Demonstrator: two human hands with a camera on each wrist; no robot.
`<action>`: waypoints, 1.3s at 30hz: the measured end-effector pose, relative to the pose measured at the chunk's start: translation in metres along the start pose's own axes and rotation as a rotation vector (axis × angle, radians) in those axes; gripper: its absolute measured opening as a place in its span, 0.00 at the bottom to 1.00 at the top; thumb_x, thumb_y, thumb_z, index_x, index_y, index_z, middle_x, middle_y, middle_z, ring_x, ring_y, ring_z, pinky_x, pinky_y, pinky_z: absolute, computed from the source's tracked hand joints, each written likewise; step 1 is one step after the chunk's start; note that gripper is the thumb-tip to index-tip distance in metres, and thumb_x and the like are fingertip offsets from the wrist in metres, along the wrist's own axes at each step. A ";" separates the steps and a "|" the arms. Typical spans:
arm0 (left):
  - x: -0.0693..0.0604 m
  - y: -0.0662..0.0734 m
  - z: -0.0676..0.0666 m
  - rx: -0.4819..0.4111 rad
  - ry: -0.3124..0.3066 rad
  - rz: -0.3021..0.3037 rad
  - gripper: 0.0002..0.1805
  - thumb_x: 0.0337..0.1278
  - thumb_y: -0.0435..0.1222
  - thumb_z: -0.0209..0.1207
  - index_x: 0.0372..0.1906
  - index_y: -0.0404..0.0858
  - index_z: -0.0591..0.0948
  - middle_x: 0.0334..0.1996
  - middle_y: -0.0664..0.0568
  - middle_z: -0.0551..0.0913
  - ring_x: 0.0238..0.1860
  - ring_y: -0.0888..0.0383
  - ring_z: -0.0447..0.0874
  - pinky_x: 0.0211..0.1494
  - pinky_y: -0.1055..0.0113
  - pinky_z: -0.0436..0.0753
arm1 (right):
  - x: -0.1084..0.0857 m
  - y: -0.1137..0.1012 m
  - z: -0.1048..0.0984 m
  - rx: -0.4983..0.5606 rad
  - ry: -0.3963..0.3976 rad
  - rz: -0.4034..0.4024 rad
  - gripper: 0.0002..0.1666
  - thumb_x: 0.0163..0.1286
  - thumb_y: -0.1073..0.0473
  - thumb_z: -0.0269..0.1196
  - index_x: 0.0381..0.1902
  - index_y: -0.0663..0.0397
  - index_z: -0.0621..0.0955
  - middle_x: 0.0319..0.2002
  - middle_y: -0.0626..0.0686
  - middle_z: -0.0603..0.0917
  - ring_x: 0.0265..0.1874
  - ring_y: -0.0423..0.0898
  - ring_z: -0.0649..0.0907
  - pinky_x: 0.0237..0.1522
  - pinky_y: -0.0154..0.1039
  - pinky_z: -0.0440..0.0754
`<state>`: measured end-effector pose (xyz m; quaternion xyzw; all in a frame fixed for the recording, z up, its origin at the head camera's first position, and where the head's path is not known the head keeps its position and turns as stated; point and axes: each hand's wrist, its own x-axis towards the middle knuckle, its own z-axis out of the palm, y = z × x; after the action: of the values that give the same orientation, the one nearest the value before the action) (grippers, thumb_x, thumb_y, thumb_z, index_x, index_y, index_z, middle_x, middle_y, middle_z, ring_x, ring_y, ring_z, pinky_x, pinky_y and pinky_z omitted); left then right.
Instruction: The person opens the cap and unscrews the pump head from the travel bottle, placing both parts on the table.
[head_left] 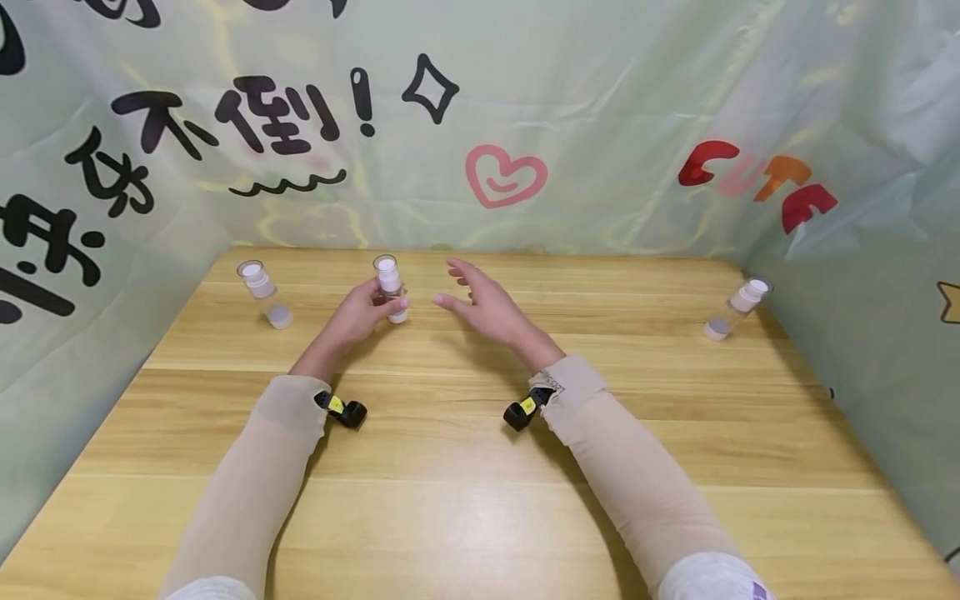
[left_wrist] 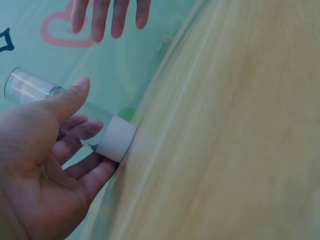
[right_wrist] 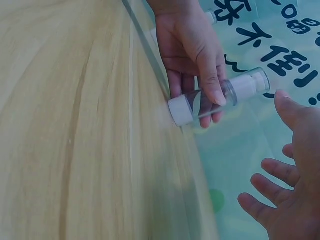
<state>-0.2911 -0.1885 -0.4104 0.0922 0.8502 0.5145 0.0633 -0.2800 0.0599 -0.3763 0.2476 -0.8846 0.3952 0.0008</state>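
Note:
A small clear bottle (head_left: 388, 277) with a white pump top under a clear cap and a white base stands upright near the back of the table. My left hand (head_left: 358, 315) grips it around the middle, thumb on the near side. In the right wrist view the left thumb and fingers wrap the bottle's clear body (right_wrist: 202, 102), and its white base (right_wrist: 181, 111) meets the tabletop. To the right of the bottle my right hand (head_left: 483, 307) hovers with fingers spread, touching nothing; the right wrist view shows its loosely extended fingers (right_wrist: 272, 182).
A similar bottle (head_left: 266, 294) stands at the table's back left, another (head_left: 738, 309) at its right edge. The wooden table (head_left: 480, 500) meets a printed fabric backdrop (head_left: 600, 100) behind, with more fabric at both sides. A small black camera is strapped to each wrist.

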 end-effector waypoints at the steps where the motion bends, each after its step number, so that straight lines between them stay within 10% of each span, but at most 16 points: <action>1: 0.000 0.000 0.000 -0.001 -0.003 0.002 0.25 0.65 0.45 0.62 0.60 0.36 0.73 0.57 0.41 0.77 0.61 0.44 0.73 0.66 0.49 0.71 | 0.001 0.000 0.001 0.002 0.001 -0.004 0.44 0.70 0.39 0.59 0.76 0.48 0.58 0.68 0.55 0.70 0.65 0.52 0.71 0.63 0.46 0.72; 39: -0.011 0.001 0.007 -0.119 -0.180 0.032 0.25 0.64 0.42 0.63 0.62 0.37 0.75 0.57 0.43 0.78 0.57 0.47 0.75 0.63 0.50 0.73 | 0.026 -0.039 0.026 0.160 0.007 0.015 0.38 0.67 0.52 0.67 0.70 0.56 0.67 0.58 0.55 0.79 0.57 0.49 0.78 0.59 0.38 0.77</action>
<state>-0.2794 -0.1846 -0.4124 0.1477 0.8074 0.5546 0.1367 -0.2804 0.0077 -0.3618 0.2389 -0.8520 0.4654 -0.0190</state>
